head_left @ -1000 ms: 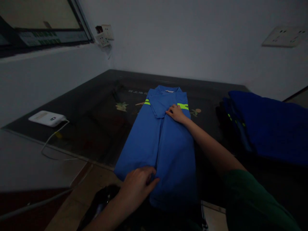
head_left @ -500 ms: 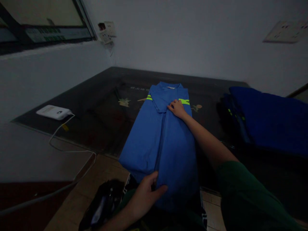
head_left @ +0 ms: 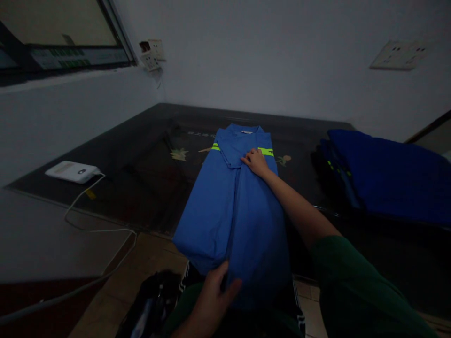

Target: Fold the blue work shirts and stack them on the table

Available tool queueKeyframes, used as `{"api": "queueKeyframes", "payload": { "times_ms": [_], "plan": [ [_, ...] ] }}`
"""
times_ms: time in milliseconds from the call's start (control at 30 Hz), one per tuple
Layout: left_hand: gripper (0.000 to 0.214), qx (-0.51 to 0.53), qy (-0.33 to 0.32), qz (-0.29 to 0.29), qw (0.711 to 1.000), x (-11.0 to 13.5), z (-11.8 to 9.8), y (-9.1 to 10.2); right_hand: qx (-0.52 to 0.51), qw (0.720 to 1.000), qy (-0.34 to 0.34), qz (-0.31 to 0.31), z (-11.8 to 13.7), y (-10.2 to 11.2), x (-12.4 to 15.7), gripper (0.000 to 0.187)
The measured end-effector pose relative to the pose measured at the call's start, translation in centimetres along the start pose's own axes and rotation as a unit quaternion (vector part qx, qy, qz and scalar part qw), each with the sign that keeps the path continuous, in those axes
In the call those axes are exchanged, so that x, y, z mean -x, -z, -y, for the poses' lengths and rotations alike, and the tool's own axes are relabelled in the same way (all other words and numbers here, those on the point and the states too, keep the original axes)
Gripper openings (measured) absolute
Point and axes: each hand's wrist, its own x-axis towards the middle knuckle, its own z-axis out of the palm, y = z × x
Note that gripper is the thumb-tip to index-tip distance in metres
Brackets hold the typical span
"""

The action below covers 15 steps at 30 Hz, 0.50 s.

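A blue work shirt [head_left: 214,202] with yellow-green reflective strips lies partly folded on the dark table, collar at the far end and its lower part hanging over the near edge. One sleeve is laid across the upper chest. My right hand [head_left: 256,162] presses on the shirt below the right strip, its bent fingers pinching the folded layer beside the sleeve end. At the near end, my left hand [head_left: 214,293] holds the shirt by the central fold, thumb on top of the cloth and fingers at the fold; some fingertips are hidden.
On the right of the dark table [head_left: 141,141] lies a stack of folded blue garments [head_left: 398,178]. A white power bank [head_left: 72,172] with a white cable [head_left: 75,202] rests at the left edge. A black bag-like object [head_left: 151,300] is below, near the floor. Walls bound the back and left.
The view has shifted slightly, so the table and walls sit a little lower and further left. Both hands keep nearly the same places on the shirt; the left is slightly lower in view.
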Motion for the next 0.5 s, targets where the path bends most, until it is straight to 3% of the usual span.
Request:
{"api": "queueKeyframes", "payload": {
  "times_ms": [100, 267, 500],
  "plan": [
    [0.061, 0.049, 0.013, 0.014, 0.999, 0.2, 0.6, 0.1, -0.003, 1.0, 0.001, -0.003, -0.1, -0.1, 0.0, 0.039],
    [0.059, 0.039, 0.006, 0.004, 0.999, -0.1, 0.2, 0.3, -0.01, 1.0, 0.01, -0.002, -0.4, -0.1, -0.1, 0.038],
    [0.04, -0.088, -0.038, -0.009, 0.995, -0.3, -1.3, 0.2, -0.019, 1.0, 0.015, 0.0, -0.1, 0.3, 0.1, 0.034]
  ]
}}
